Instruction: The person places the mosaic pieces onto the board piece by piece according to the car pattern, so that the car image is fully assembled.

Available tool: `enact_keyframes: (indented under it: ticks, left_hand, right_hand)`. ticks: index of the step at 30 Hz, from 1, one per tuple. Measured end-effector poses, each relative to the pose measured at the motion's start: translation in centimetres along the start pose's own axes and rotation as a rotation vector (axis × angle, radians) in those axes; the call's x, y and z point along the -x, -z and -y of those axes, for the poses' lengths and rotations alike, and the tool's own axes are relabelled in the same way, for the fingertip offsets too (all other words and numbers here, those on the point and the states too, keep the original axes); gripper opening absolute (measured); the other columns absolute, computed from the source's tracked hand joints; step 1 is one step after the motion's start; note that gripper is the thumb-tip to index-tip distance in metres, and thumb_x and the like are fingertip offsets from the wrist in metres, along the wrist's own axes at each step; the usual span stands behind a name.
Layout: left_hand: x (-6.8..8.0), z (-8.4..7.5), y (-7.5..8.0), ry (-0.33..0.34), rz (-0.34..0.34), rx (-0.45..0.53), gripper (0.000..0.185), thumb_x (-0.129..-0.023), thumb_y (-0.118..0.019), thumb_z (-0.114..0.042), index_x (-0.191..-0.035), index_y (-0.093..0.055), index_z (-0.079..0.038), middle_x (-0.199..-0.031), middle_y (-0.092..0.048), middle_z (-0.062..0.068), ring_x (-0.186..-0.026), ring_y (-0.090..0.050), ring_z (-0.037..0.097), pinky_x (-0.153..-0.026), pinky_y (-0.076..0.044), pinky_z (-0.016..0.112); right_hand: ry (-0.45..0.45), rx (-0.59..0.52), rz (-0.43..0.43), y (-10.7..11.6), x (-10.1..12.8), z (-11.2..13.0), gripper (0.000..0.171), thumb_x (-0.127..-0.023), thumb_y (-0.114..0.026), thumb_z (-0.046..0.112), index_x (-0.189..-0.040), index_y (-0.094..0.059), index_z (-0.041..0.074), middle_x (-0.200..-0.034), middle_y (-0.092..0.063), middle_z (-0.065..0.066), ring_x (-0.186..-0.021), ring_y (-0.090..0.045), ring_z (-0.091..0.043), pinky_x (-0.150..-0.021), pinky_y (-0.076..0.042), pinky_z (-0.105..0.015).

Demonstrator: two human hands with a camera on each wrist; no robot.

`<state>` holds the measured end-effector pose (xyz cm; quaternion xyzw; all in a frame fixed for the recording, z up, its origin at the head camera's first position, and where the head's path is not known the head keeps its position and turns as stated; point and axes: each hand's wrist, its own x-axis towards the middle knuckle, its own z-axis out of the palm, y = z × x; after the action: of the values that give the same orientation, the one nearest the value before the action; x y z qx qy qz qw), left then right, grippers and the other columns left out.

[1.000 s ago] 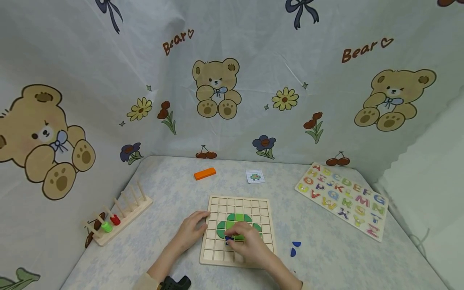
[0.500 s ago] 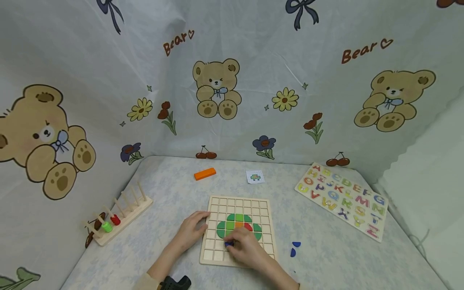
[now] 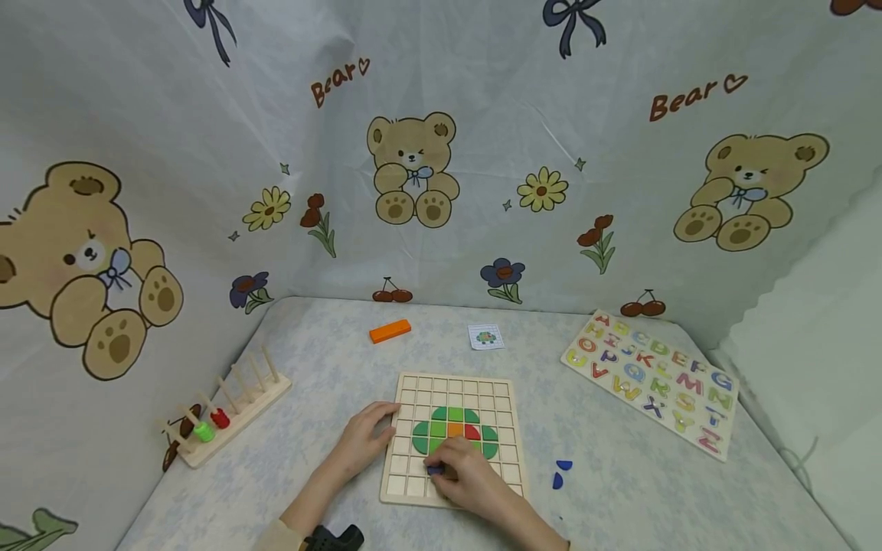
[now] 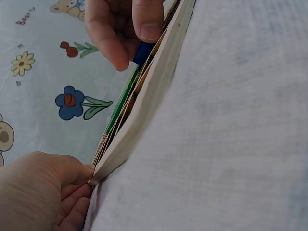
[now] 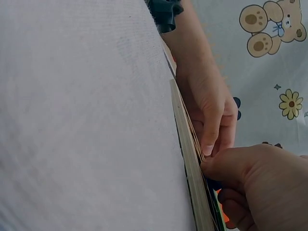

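A square wooden grid board (image 3: 396,484) lies on the table. In its middle are green, orange and red tiles (image 3: 455,414), laid in a rounded shape. My left hand (image 3: 360,440) holds the board's left edge between thumb and fingers, as the left wrist view shows. Over the lower part of the grid, my right hand (image 3: 472,473) pinches a small blue piece (image 4: 142,53), right at the cells under the green tiles. Its fingers hide part of the piece and the tiles beneath. Two blue half-round pieces (image 3: 564,464) lie on the table right of the board.
Behind the board are an orange block (image 3: 390,330) and a small pattern card (image 3: 486,337). A wooden peg rack (image 3: 237,413) with green and red beads stands at left. An alphabet puzzle board (image 3: 651,383) lies at right. A printed bear curtain (image 3: 482,76) hangs behind.
My right hand has shifted slightly down the board with the blue piece, uncovering the orange and red tiles. My left hand stays at the board's edge.
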<state>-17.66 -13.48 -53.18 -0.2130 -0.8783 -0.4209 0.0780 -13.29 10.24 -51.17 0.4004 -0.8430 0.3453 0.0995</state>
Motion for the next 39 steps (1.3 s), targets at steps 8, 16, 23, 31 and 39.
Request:
enact_keyframes:
  ticks: [8, 16, 23, 31, 39]
  left_hand:
    - [-0.1, -0.1, 0.0, 0.014, 0.007, 0.007, 0.039, -0.089, -0.064, -0.006, -0.127, -0.058, -0.004, -0.125, -0.057, 0.006, -0.118, -0.051, 0.023, -0.097, -0.042, 0.044]
    - [0.0, -0.2, 0.0, 0.019, 0.005, 0.008, 0.039, -0.088, -0.064, -0.005, -0.127, -0.058, -0.003, -0.125, -0.057, 0.007, -0.119, -0.051, 0.024, -0.097, -0.042, 0.045]
    - [-0.1, -0.1, 0.0, 0.01, 0.002, 0.0, 0.039, -0.088, -0.064, -0.005, -0.126, -0.059, -0.003, -0.124, -0.057, 0.007, -0.119, -0.051, 0.025, -0.097, -0.042, 0.045]
    - [0.1, -0.1, 0.0, 0.016, -0.001, 0.016, 0.039, -0.088, -0.065, -0.005, -0.126, -0.059, -0.004, -0.124, -0.057, 0.006, -0.119, -0.051, 0.024, -0.097, -0.042, 0.045]
    - [0.0, 0.0, 0.0, 0.014, -0.009, 0.022, 0.039, -0.088, -0.065, -0.004, -0.126, -0.059, -0.005, -0.124, -0.057, 0.004, -0.118, -0.051, 0.022, -0.097, -0.042, 0.044]
  right_hand:
    - [0.026, 0.031, -0.01, 0.0, 0.0, 0.0, 0.016, -0.08, -0.075, 0.007, -0.095, -0.07, 0.01, -0.095, -0.063, 0.005, -0.088, -0.052, -0.007, -0.074, -0.046, -0.016]
    - [0.036, 0.006, -0.043, -0.1, 0.0, 0.0, 0.015, -0.08, -0.073, 0.005, -0.094, -0.071, 0.01, -0.094, -0.063, 0.005, -0.087, -0.053, -0.007, -0.075, -0.046, -0.016]
    - [0.007, 0.012, -0.022, -0.1, -0.1, 0.0, 0.014, -0.081, -0.073, 0.006, -0.094, -0.071, 0.011, -0.093, -0.063, 0.005, -0.086, -0.052, -0.006, -0.072, -0.045, -0.015]
    - [0.03, 0.044, -0.017, -0.1, 0.0, 0.0, 0.013, -0.08, -0.074, 0.005, -0.092, -0.071, 0.011, -0.092, -0.063, 0.005, -0.084, -0.052, -0.006, -0.071, -0.045, -0.013]
    - [-0.326, -0.592, -0.01, 1.3, -0.8, 1.6, 0.022, -0.088, -0.065, 0.002, -0.109, -0.065, -0.004, -0.106, -0.064, -0.018, -0.096, -0.062, -0.029, -0.082, -0.051, -0.026]
